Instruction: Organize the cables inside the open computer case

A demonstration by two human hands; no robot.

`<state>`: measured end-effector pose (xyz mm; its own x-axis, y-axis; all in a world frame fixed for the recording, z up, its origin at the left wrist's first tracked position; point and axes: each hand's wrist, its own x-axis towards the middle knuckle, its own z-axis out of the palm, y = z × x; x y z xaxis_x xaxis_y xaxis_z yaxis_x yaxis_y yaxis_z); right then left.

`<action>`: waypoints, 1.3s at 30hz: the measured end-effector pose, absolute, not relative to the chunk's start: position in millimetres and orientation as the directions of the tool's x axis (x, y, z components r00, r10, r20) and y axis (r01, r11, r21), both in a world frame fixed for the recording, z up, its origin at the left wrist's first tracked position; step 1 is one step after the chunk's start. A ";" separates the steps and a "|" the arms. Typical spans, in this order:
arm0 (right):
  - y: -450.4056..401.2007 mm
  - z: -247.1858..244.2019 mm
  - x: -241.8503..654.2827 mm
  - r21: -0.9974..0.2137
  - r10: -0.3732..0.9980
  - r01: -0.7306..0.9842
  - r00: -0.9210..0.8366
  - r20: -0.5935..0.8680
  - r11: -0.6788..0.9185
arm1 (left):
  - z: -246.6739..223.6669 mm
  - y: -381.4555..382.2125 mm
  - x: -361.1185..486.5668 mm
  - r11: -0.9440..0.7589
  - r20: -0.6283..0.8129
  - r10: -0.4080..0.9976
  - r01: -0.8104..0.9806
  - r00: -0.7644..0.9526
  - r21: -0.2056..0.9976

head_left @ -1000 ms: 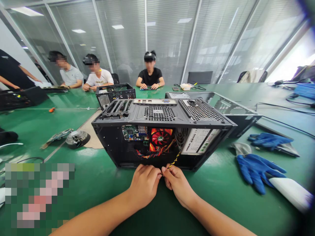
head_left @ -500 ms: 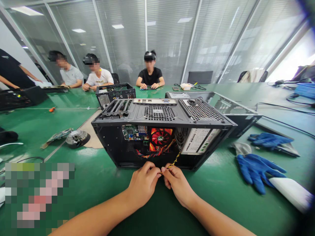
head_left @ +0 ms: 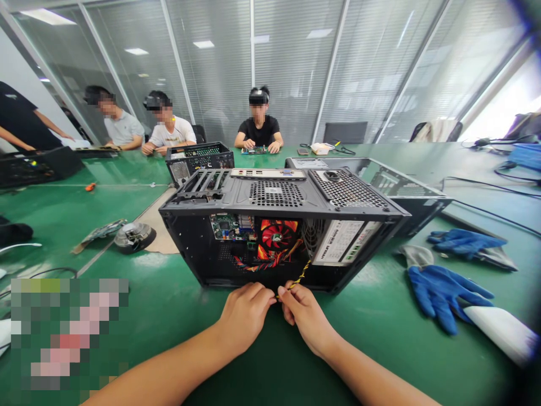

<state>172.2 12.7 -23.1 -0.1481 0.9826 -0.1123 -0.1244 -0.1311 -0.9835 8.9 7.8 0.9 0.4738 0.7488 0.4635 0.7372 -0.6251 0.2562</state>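
Observation:
A black computer case [head_left: 279, 200] lies before me with its side open. Inside are a green circuit board [head_left: 226, 226], a red fan [head_left: 278, 235] and a labelled power supply [head_left: 344, 243]. A twisted yellow-and-black cable [head_left: 302, 274] runs out of the case to my hands. My right hand [head_left: 302, 307] pinches it between thumb and fingers. My left hand [head_left: 249, 307] is closed at the cable's end, its fingertips close to the right thumb. The cable's tip is hidden by the fingers. A bundle of coloured wires [head_left: 264, 265] hangs inside the case.
Blue work gloves [head_left: 443, 287] and a white object [head_left: 501, 332] lie at right. A second case [head_left: 418, 197] stands behind, another [head_left: 198, 158] at back left. A round metal part [head_left: 135, 238] sits on cardboard at left. Several people work across the green table [head_left: 169, 316].
My left fingers have shifted slightly and curl flatter at the cable's end. The right hand stays nearly still. The person opposite has moved a hand over a circuit board.

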 end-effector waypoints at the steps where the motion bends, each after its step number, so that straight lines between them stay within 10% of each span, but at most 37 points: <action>1: 12.4 -23.1 172.3 -0.984 0.982 -0.125 -0.150 -0.110 -0.130 | 0.4 8.0 9.1 -0.621 0.458 0.752 0.743 0.474 0.251; 12: 13.2 -25.6 172.5 -0.979 0.983 -0.153 -0.146 -0.112 -0.135 | -2.2 9.5 8.2 -0.608 0.451 0.790 0.632 0.416 0.481; 39: 12.8 -25.5 172.6 -0.979 0.982 -0.150 -0.151 -0.117 -0.140 | 0.4 9.7 8.4 -0.564 0.409 0.811 0.743 0.418 0.359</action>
<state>172.6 12.8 -25.5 -0.1507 0.9816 -0.1169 -0.1500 -0.1396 -0.9788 8.4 9.7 0.4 0.4183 0.8111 0.4089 0.7433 -0.5644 0.3591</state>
